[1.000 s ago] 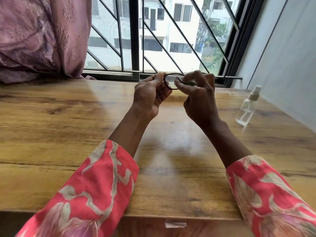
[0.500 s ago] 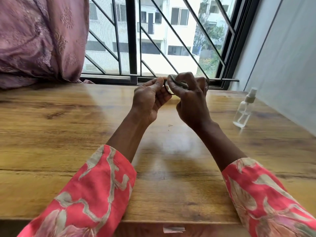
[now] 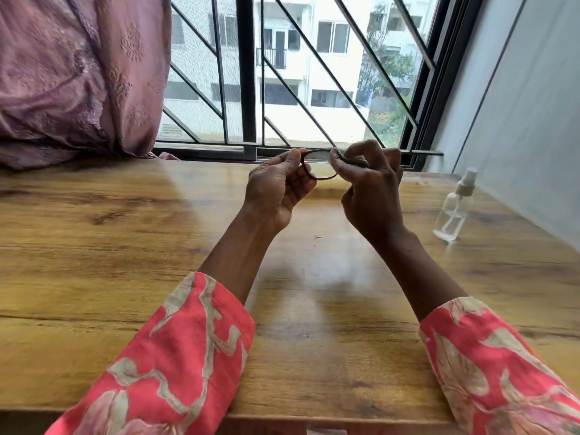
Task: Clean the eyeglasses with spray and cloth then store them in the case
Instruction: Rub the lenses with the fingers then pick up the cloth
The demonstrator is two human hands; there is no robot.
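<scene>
While I hold the glasses [image 3: 318,166] up over the far middle of the desk [image 3: 125,233], toward twelve o'clock from me, my left hand [image 3: 276,189] pinches the frame at its left end between thumb and fingers, and my right hand [image 3: 370,189] has its fingers curled round the cloth [image 3: 348,160], pressing a fold of it against the right lens. To wipe well, I think I should keep the left pinch on the rim only, never on the glass, and hold it steady so the frame does not twist under the rubbing. The cloth should sandwich the lens, thumb on one face and a finger on the other, moving in small circles out to the edge, with light pressure. How much of the right lens is covered I cannot tell; my hand hides it. The spray [image 3: 452,208] stands upright on the desk at about two o'clock, well apart from my hands. No case shows anywhere in view, so storing comes later.
</scene>
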